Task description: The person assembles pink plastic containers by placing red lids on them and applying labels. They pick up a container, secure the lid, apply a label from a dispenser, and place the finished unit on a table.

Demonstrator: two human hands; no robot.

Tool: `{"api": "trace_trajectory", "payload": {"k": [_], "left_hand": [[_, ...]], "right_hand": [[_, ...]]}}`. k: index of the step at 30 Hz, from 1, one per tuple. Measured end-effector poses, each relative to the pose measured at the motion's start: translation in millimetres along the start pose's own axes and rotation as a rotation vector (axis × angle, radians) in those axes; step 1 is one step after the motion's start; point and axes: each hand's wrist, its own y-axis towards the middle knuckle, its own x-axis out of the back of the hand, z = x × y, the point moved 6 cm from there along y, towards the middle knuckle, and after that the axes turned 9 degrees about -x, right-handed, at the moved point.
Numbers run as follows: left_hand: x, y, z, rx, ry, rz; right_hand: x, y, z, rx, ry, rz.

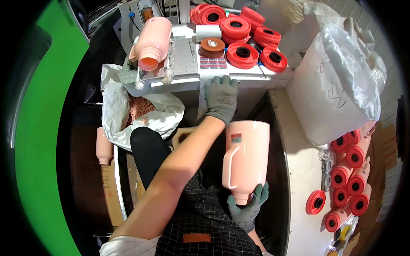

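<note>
My left hand [221, 97], in a grey glove, lies over a pale strip [201, 102] that hangs down from the bench's front edge. Its fingers stretch forward, just short of a sheet of small labels [213, 63]. In my right hand [248, 208], also gloved, is a pink bottle [247, 155], gripped at its neck and turned upside down. The bottle has a side handle and a small red and grey label near its base. Another pink bottle [154, 38] lies on the bench at the left, its mouth toward me.
Red lids [235, 29] and a brown tape roll [212, 48] sit on the bench. A white sack [145, 112] is at the left. A large white bag [329, 94] stands right, near pink bottles with red lids [355, 186] and a loose lid [315, 202].
</note>
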Motion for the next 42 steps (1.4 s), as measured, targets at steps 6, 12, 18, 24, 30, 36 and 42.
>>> {"api": "trace_trajectory", "payload": {"k": [6,12,18,24,30,36,42], "left_hand": [[57,-35,-7,-0.149,-0.416,-0.251],[41,-50,87,-0.059,-0.228,-0.269],[80,-51,216,-0.238,0.204,-0.312],[89,-8,263,-0.509,0.262,-0.109],[253,-112,192,-0.234,-0.189,-0.455],[249,-161,138,-0.009,-0.743,-0.322],[189,-208,136,0.298,-0.918,0.057]], "right_hand": [[-3,0,0,0.027,0.003,0.017],[4,20,-33,-0.245,0.478,0.081],[8,85,-29,-0.215,0.956,0.019],[-6,183,52,0.076,0.740,-0.029],[-40,248,126,0.398,0.332,-0.066],[-170,277,281,0.799,-0.087,-0.120],[-277,285,344,0.794,-0.372,-0.069]]}}
